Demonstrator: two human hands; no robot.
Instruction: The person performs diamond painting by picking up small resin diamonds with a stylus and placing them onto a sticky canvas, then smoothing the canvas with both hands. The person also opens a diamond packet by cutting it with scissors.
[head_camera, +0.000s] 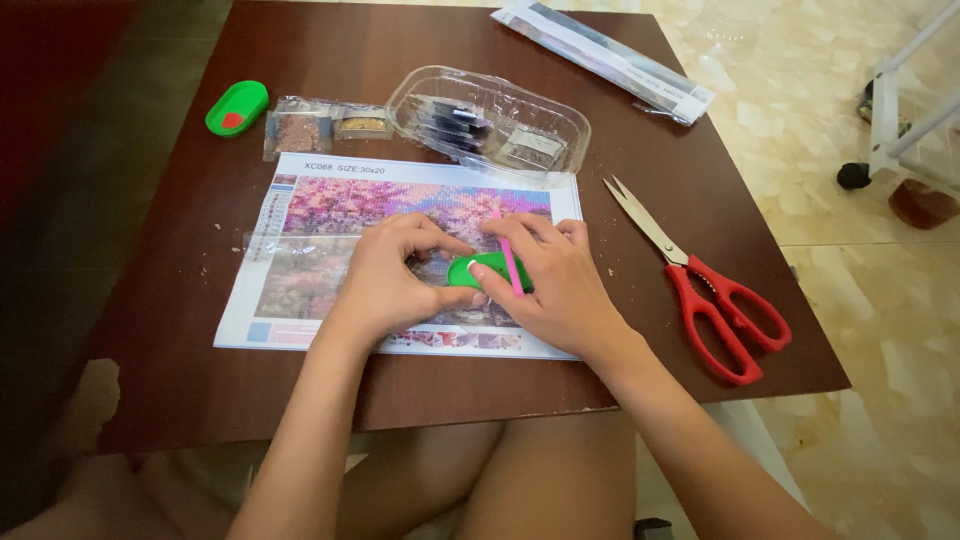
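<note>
A diamond-painting canvas (330, 205) with a pink and purple picture lies flat on the brown table (180, 360). My left hand (385, 280) rests on it and pinches the left end of a small green tray (478, 270). My right hand (560, 285) grips a pink pen (508, 262) whose tip points down at the green tray. Both hands meet over the middle of the canvas and hide part of the picture.
Red-handled scissors (715, 300) lie open to the right. A clear plastic box (490, 125) with small packets sits behind the canvas, with bead bags (300, 128) and a second green tray (237, 108) at the left. A long flat packet (605, 60) lies at the far edge.
</note>
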